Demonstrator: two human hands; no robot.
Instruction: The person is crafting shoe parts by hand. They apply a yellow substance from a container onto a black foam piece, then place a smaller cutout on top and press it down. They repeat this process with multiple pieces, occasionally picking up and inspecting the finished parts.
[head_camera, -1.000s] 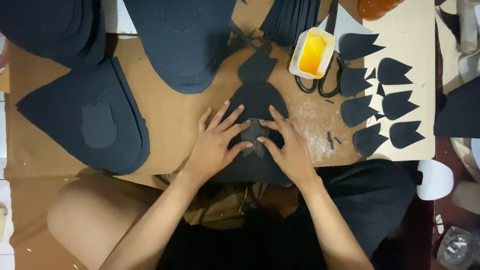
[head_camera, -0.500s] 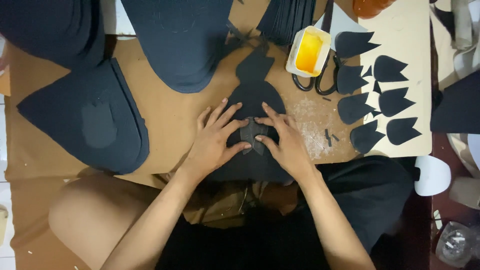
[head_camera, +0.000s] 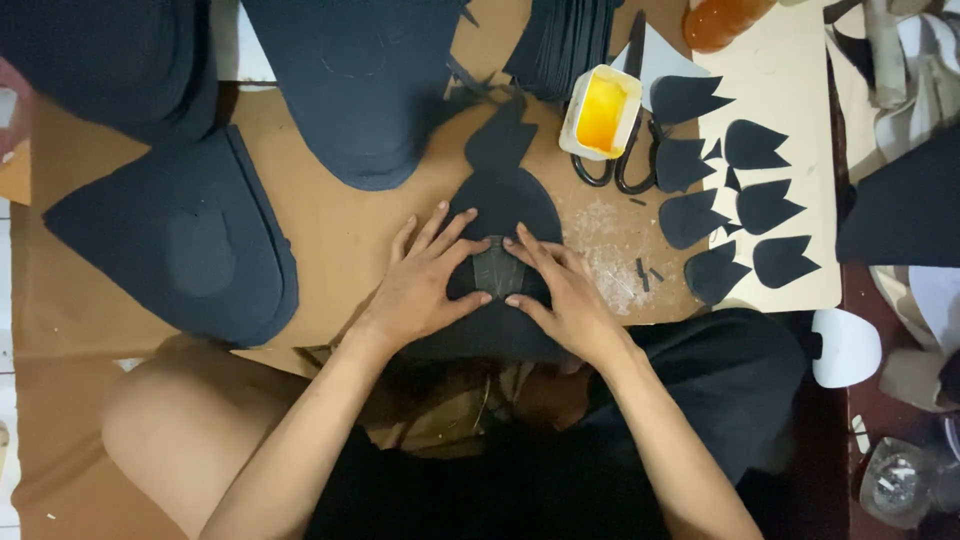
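From the head camera, looking straight down, your left hand (head_camera: 425, 285) and your right hand (head_camera: 560, 295) lie flat, side by side, on a small dark patch (head_camera: 497, 268) that sits on a larger rounded dark panel (head_camera: 505, 205). Your fingers are spread and open, pressing down with nothing gripped; the fingertips of both hands meet over the patch, thumbs at its lower edge. The panel lies on the brown desk (head_camera: 340, 240) just in front of your lap, its top pointing away from you.

To your left, a big dark curved piece (head_camera: 185, 245) with a paler oval in its middle rests on the desk, well apart from your left hand. Above it and across the far edge lie more large dark sheets (head_camera: 350, 85). A stack of dark cut pieces (head_camera: 565, 40) stands at the far edge.

To your right, a white tub of yellow glue (head_camera: 600, 112) sits near the panel's top, with black-handled scissors (head_camera: 615, 160) touching its side. A patch of whitish dried residue (head_camera: 610, 250) marks the desk just beside your right hand. Further right, a pale board (head_camera: 800, 120) carries several dark leaf-shaped cutouts (head_camera: 765, 205), set in two loose columns. A white rounded piece (head_camera: 845, 345) lies below the board, near your right knee.
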